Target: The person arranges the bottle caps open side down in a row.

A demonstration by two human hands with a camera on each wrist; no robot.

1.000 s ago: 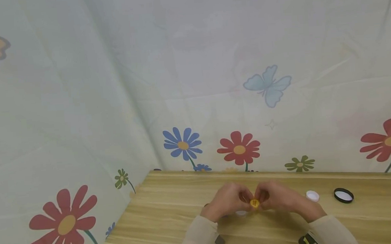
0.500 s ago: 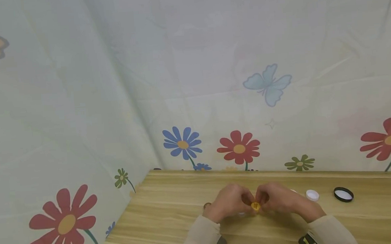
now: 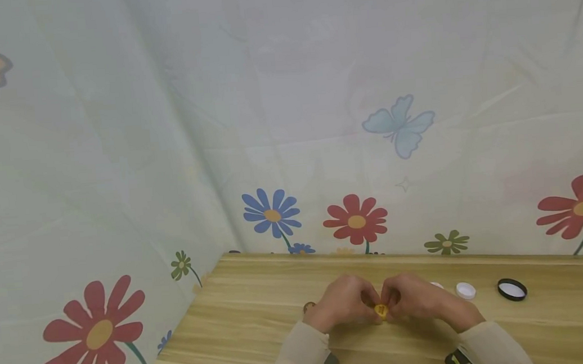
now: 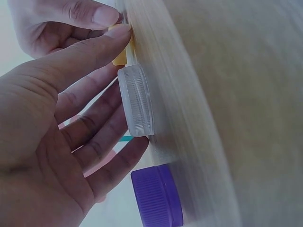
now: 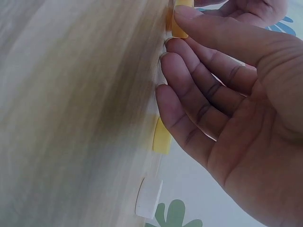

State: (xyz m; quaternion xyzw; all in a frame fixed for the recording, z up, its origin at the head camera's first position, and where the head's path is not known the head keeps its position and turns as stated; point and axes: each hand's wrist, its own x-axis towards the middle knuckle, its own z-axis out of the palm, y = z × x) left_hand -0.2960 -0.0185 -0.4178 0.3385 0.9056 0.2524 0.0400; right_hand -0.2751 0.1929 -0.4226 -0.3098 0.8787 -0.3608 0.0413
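A small yellow bottle cap (image 3: 380,310) is at the tabletop, pinched from both sides by the two hands. My left hand (image 3: 344,303) grips one side of it with thumb and index finger. Thumb and fingers of my right hand (image 3: 415,297) hold the other side. Up close in the left wrist view, a clear ribbed lid (image 4: 136,100) stands right by the left fingers, and a purple cap (image 4: 156,196) lies beyond it. In the right wrist view, a second yellow cap (image 5: 162,137) is beside the little finger. The fingers partly hide the held cap.
Right of the right hand lie a white cap (image 3: 465,290) and a black-rimmed lid (image 3: 512,289). A brown round thing (image 3: 308,307) shows by the left wrist. The wooden table (image 3: 249,298) meets a flower-printed cloth (image 3: 285,92) at its back edge.
Both hands have come slightly nearer the front of the table with the yellow cap pinched between them. More of the brown round thing and of a pale cap behind the right hand shows now.
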